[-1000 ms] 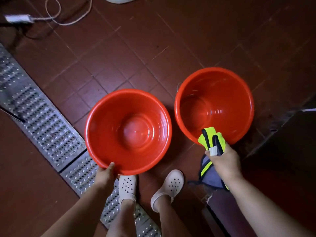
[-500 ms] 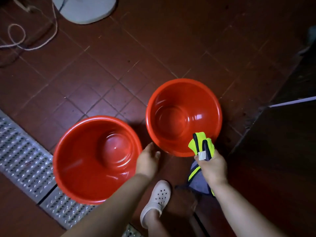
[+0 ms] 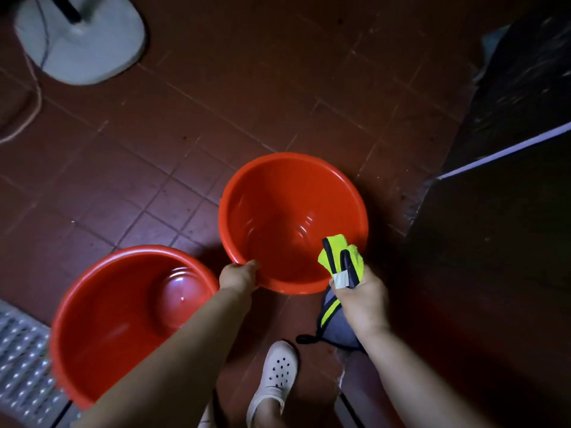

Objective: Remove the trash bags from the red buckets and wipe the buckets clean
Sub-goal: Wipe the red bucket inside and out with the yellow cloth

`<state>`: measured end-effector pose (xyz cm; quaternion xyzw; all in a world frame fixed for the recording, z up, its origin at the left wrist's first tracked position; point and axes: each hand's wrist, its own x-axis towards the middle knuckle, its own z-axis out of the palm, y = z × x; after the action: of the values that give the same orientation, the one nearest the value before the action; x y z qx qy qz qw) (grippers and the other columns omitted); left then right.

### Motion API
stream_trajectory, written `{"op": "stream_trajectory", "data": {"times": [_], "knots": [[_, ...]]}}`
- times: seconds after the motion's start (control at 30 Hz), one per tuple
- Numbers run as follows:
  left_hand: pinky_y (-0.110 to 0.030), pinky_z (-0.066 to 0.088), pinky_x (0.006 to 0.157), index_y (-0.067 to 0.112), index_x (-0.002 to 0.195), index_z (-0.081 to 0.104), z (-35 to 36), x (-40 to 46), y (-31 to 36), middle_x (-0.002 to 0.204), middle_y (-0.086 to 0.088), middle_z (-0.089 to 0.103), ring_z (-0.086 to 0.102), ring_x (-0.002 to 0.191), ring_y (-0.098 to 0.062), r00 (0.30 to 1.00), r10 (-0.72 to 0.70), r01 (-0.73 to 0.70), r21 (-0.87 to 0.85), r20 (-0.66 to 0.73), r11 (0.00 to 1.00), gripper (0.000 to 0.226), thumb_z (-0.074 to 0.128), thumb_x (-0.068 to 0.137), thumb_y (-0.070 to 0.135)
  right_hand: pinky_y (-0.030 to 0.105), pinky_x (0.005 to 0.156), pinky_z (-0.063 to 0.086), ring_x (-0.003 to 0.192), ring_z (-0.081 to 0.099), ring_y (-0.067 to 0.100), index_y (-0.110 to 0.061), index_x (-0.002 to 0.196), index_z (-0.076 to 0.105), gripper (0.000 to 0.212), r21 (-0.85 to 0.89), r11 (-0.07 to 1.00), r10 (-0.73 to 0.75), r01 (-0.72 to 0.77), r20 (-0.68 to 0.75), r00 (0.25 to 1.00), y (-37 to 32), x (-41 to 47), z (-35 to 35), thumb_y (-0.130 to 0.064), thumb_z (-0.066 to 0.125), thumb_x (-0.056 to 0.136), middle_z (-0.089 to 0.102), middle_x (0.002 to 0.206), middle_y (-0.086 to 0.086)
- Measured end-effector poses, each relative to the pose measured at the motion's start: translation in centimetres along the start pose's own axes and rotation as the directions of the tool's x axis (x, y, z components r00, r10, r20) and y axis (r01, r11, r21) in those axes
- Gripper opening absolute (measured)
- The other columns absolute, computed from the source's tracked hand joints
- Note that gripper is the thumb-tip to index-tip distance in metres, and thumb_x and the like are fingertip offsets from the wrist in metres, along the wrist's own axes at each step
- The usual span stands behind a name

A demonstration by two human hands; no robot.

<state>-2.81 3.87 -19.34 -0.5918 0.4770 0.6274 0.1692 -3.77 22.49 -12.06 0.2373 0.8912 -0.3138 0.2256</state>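
Observation:
Two red buckets stand on the tiled floor, neither with a bag inside. The left bucket (image 3: 102, 319) sits at lower left, partly behind my left forearm. The right bucket (image 3: 278, 193) is in the middle. My left hand (image 3: 238, 274) grips the near left rim of the right bucket. My right hand (image 3: 363, 301) holds a yellow-green and grey cloth (image 3: 340, 261) bunched up at the bucket's near right rim, with more of the cloth hanging below the hand.
A white fan base (image 3: 83, 41) with a cord stands at the top left. A perforated metal drain grate (image 3: 21, 359) runs along the lower left. A dark cabinet or wall (image 3: 500, 227) fills the right side. My white-shoed foot (image 3: 275, 378) stands below the right bucket.
My left hand left the left bucket's rim, crossed over and now grips the right bucket's rim. The view swung right and up. The right hand keeps the cloth at the rim.

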Motion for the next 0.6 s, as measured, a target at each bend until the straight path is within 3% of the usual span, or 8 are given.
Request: {"op": "stream_trajectory", "data": {"times": [0.1, 0.2, 0.3, 0.47, 0.6], "knots": [[-0.027, 0.050, 0.052, 0.003, 0.078, 0.057, -2.1, -6.1, 1.9, 0.067, -0.010, 0.056, 0.053, 0.057, -0.021, 1.000, 0.019, -0.019, 0.043, 0.002, 0.999, 0.007, 0.059, 0.085, 0.002, 0.027, 0.066, 0.048, 0.080, 0.065, 0.024, -0.023, 0.100, 0.064, 0.030, 0.001, 1.000, -0.029, 0.029, -0.021, 0.999, -3.0, -2.9, -3.9, -0.011, 0.073, 0.074, 0.067, 0.085, -0.002], [-0.021, 0.048, 0.043, 0.002, 0.074, 0.056, -4.7, -12.9, 4.2, 0.054, -0.008, 0.057, 0.051, 0.056, -0.022, 0.996, 0.086, -0.085, 0.069, -0.002, 0.994, 0.012, 0.057, 0.084, -0.004, 0.029, 0.066, 0.051, 0.079, 0.065, 0.025, -0.022, 0.099, 0.063, 0.027, -0.076, 0.995, -0.071, 0.069, -0.020, 0.997, -6.2, -6.6, -8.8, -0.019, 0.072, 0.074, 0.068, 0.086, 0.000], [-0.032, 0.050, 0.061, -0.002, 0.081, 0.059, -7.4, -19.2, 7.4, 0.061, -0.012, 0.059, 0.053, 0.060, -0.024, 0.988, 0.149, -0.151, 0.083, 0.036, 0.985, 0.005, 0.058, 0.082, -0.006, 0.029, 0.066, 0.050, 0.081, 0.064, 0.025, -0.022, 0.098, 0.061, 0.023, -0.138, 0.982, -0.128, 0.126, -0.007, 0.992, -9.6, -11.2, -14.0, -0.024, 0.071, 0.077, 0.068, 0.090, 0.000], [-0.029, 0.045, 0.054, 0.006, 0.072, 0.059, -11.2, -27.9, 12.8, 0.069, -0.017, 0.062, 0.054, 0.057, -0.024, 0.942, 0.304, -0.320, 0.116, 0.139, 0.940, 0.013, 0.059, 0.077, -0.006, 0.029, 0.067, 0.051, 0.081, 0.064, 0.023, -0.029, 0.104, 0.060, 0.029, -0.124, 0.977, -0.183, 0.171, -0.091, 0.979, -14.0, -19.8, -21.2, -0.032, 0.070, 0.077, 0.067, 0.088, -0.005], [-0.021, 0.043, 0.042, 0.004, 0.075, 0.061, -13.4, -35.4, 15.9, 0.064, -0.013, 0.058, 0.051, 0.055, -0.023, 0.864, 0.429, -0.470, 0.118, 0.262, 0.875, 0.009, 0.058, 0.078, -0.004, 0.029, 0.063, 0.050, 0.073, 0.062, 0.020, -0.031, 0.084, 0.054, 0.021, -0.031, 0.987, -0.162, 0.159, -0.236, 0.958, -15.6, -27.6, -26.0, -0.034, 0.072, 0.074, 0.064, 0.076, -0.008]]}}
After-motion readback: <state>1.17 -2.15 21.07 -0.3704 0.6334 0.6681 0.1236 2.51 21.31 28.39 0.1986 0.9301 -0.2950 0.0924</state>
